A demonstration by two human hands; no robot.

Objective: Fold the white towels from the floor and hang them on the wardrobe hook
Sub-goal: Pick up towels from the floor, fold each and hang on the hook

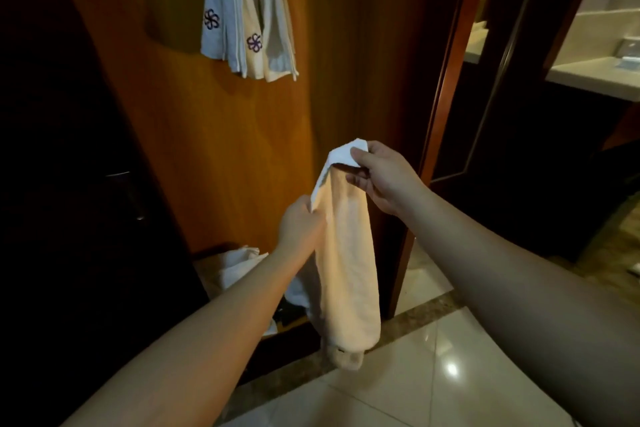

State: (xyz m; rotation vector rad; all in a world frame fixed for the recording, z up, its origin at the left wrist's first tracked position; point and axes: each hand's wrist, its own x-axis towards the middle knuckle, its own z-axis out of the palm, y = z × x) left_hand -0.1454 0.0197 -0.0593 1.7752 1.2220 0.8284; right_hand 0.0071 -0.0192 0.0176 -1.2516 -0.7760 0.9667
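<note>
My left hand (300, 222) pinches the lower edge of a white towel (346, 260), and my right hand (381, 175) grips its top corner higher up, so it hangs in a long, soft, creased strip over the glossy tiled floor (433, 374). Up left, folded towels (247, 10) with purple flower embroidery already hang against the smooth wooden wardrobe panel (207, 132); the hook itself is out of sight. More crumpled white towels (230, 265) lie at the wardrobe's base, so I judge the task partway done.
</note>
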